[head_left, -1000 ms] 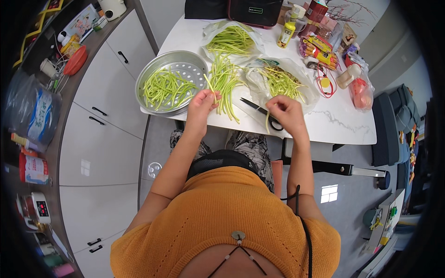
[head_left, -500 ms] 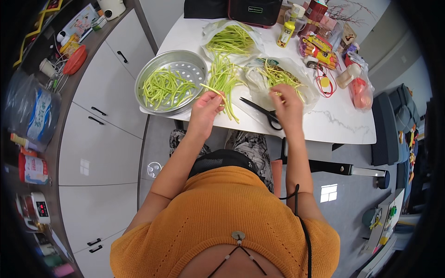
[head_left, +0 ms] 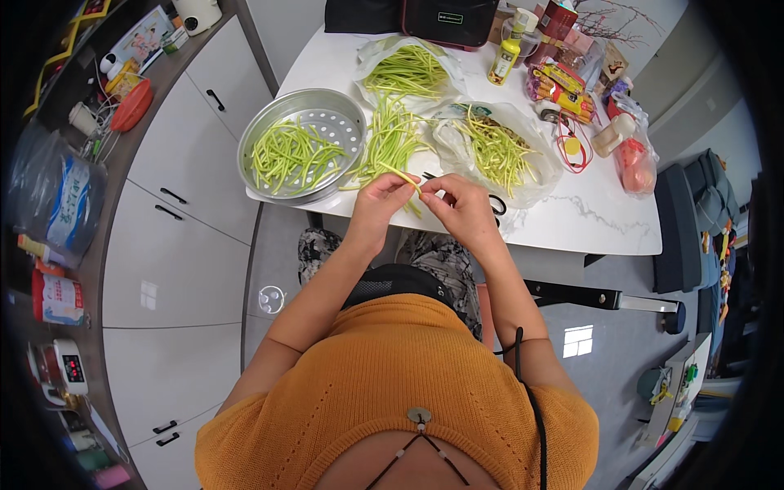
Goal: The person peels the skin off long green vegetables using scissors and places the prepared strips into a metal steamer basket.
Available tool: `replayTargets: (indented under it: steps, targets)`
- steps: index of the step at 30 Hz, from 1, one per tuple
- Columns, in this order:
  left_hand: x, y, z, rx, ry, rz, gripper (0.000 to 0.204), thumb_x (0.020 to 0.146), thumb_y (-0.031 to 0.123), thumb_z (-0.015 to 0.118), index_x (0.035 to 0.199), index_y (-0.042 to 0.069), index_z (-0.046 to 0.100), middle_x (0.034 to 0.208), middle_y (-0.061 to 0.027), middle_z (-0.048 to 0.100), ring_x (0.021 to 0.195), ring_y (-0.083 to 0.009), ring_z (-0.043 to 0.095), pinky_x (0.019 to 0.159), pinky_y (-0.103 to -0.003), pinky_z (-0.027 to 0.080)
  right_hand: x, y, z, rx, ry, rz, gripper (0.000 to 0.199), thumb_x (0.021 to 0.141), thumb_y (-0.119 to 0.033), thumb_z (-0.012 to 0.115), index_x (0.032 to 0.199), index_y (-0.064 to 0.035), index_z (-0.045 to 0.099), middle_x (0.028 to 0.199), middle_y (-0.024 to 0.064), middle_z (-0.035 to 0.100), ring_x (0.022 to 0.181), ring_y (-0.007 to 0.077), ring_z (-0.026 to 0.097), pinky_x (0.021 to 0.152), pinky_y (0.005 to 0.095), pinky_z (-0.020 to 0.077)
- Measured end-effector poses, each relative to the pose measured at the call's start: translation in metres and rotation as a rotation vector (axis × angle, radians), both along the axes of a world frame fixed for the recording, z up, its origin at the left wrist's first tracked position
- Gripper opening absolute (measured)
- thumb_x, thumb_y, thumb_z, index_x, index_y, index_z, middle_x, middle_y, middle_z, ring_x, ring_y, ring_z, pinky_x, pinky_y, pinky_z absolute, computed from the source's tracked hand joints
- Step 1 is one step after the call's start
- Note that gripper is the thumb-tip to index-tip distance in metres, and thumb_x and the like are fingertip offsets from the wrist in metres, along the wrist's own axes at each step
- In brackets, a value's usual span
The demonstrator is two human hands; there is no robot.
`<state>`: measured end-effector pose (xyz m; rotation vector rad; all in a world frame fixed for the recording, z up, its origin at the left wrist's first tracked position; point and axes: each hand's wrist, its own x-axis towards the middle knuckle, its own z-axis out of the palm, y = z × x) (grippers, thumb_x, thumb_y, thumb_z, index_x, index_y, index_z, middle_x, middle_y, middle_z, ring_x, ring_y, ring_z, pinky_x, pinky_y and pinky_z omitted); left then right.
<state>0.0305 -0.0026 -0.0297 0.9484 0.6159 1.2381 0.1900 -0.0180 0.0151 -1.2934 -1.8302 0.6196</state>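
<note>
both hands meet over the near edge of the white worktop (head_left: 572, 220); left hand (head_left: 377, 202) and right hand (head_left: 461, 208) each pinch one long green bean (head_left: 402, 174) between fingertips, left grip closed on its far end, right grip closed nearer the person, the bean spanning the small gap between them; it sits in the air just above the worktop edge, not resting on anything; round perforated metal steamer tray (head_left: 327, 110) to the left holds cut green pieces, partly overhanging the worktop edge; a loose pile of beans (head_left: 390, 139) lies just beyond the hands; a clear bag of yellower beans and trimmings (head_left: 498, 151) sits to the right; another bag of beans (head_left: 408, 72) lies further back; black-handled scissors (head_left: 495, 206) lie just beside the right hand, mostly hidden by it; yellow bottle (head_left: 506, 57) and snack packets at the far side; likely risks: a snapped piece could fall off the near edge onto the lap or floor since the hands work right at the rim; the overhanging tray could tip if nudged by the left forearm; the right hand could catch the scissors when it sets down.
</note>
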Motion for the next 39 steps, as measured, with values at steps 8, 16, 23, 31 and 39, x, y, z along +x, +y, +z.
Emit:
replayTargets:
  steps: [8, 16, 23, 31, 39]
  targets:
    - [-0.003, 0.003, 0.003, 0.006, 0.03, 0.097, 0.026, 0.084, 0.007, 0.058, 0.109, 0.001, 0.056, 0.099, -0.0025, 0.055, 0.085, -0.0086, 0.05, 0.08, -0.022, 0.041, 0.003, -0.002, 0.0, -0.05, -0.039, 0.004, 0.014, 0.074, -0.015, 0.067, 0.081, -0.0033, 0.064, 0.069, 0.0106, 0.063, 0.054, 0.0208, 0.057, 0.052, 0.0306, 0.0444]
    - [-0.011, 0.007, 0.017, 0.584, 0.637, 0.398, 0.032, 0.08, 0.001, 0.058, 0.112, 0.002, 0.058, 0.107, -0.0086, 0.052, 0.086, -0.0117, 0.053, 0.074, -0.023, 0.045, 0.016, -0.003, 0.001, -0.34, 0.161, 0.121, 0.012, 0.078, -0.013, 0.066, 0.079, -0.0014, 0.062, 0.06, -0.0033, 0.054, 0.054, 0.0023, 0.044, 0.049, 0.0201, 0.0364]
    - [-0.007, -0.001, 0.014, 0.573, 0.701, 0.281, 0.02, 0.079, -0.001, 0.058, 0.098, 0.002, 0.065, 0.084, -0.0089, 0.061, 0.073, -0.0143, 0.057, 0.065, -0.024, 0.045, 0.017, -0.004, -0.002, -0.419, 0.552, 0.258, 0.015, 0.079, -0.007, 0.066, 0.091, -0.0008, 0.06, 0.063, -0.0093, 0.049, 0.054, -0.0024, 0.038, 0.048, 0.0141, 0.0302]
    - [-0.001, -0.005, 0.01, 0.463, 0.586, 0.165, 0.021, 0.082, 0.001, 0.057, 0.102, -0.003, 0.063, 0.083, -0.0074, 0.061, 0.069, -0.0106, 0.056, 0.062, -0.022, 0.045, 0.013, -0.006, -0.005, -0.305, 0.699, 0.308, 0.03, 0.078, -0.005, 0.066, 0.106, -0.0013, 0.058, 0.081, -0.0054, 0.049, 0.054, -0.0024, 0.034, 0.048, 0.0138, 0.029]
    - [0.004, -0.009, 0.009, 0.417, 0.545, 0.111, 0.02, 0.083, 0.002, 0.057, 0.102, -0.003, 0.063, 0.081, -0.0073, 0.061, 0.067, -0.0108, 0.056, 0.062, -0.022, 0.045, 0.016, -0.006, -0.005, -0.161, 0.521, 0.228, 0.027, 0.079, -0.006, 0.065, 0.106, -0.0025, 0.063, 0.082, -0.0016, 0.056, 0.06, 0.0023, 0.044, 0.053, 0.0169, 0.036]
